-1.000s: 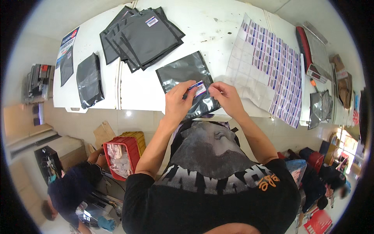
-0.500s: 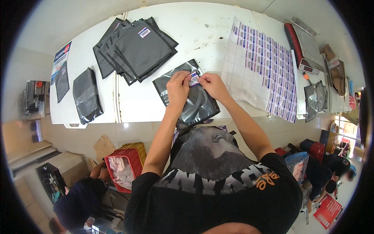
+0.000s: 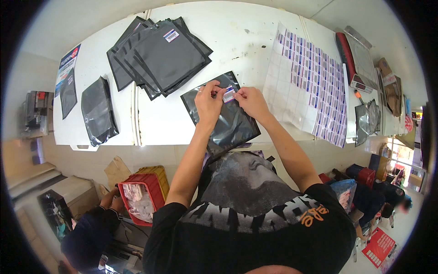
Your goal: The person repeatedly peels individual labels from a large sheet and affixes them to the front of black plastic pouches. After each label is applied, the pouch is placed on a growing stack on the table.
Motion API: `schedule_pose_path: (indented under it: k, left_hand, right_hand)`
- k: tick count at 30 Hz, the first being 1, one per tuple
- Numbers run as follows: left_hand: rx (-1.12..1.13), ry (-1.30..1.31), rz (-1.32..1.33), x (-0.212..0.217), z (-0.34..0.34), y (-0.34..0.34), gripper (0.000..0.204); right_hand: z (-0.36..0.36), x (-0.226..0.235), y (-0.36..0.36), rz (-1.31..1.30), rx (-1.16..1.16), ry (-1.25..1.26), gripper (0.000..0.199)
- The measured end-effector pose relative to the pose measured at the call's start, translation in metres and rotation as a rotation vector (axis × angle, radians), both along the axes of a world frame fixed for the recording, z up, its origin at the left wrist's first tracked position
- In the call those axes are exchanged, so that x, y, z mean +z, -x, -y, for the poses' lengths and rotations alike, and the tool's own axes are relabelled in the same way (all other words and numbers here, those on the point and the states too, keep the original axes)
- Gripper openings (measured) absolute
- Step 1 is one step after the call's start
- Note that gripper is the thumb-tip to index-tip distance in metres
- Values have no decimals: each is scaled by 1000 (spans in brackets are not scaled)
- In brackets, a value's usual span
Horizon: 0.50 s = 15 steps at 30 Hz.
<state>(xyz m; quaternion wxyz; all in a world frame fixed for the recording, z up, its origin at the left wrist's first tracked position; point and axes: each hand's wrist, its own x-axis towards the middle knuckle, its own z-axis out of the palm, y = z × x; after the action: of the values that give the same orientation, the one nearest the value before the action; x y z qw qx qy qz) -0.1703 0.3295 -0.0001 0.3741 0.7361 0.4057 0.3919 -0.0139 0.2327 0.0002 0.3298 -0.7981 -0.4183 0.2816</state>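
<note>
A flat black plastic pouch (image 3: pixel 228 125) lies on the white table (image 3: pixel 164 123) right in front of me. A small white and purple sticker label (image 3: pixel 228 94) sits near the pouch's upper edge. My left hand (image 3: pixel 208 101) and my right hand (image 3: pixel 250 101) both pinch this label from either side, fingertips pressed against the pouch. To the right lies a large backing sheet (image 3: pixel 310 86) with several rows of the same labels.
A fanned stack of black pouches (image 3: pixel 159 55), one labelled, lies at the back left. Another dark pouch (image 3: pixel 97 112) sits at the far left. A red-edged device (image 3: pixel 353 59) rests at the right. Below the table stands a red crate (image 3: pixel 139 201), and another person (image 3: pixel 91 233) crouches there.
Both hands with the label have moved from above the pouch's middle onto its upper part. The view has shifted a little, so the table appears lower in the picture.
</note>
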Motion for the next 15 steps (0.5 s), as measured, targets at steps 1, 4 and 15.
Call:
schedule_pose_path:
  k: [1,4,15]
  left_hand:
    - [3,-13,-7,-1,0,0,25]
    - [-1,-42,-12,0,-1,-1,26]
    - [13,-244,-43,-4,3,0,29]
  right_hand:
    - [0,0,0,9,-1,1,30]
    - [-3,4,1,20,-4,22,30]
    - [-8,15,7,259,-2,42,26]
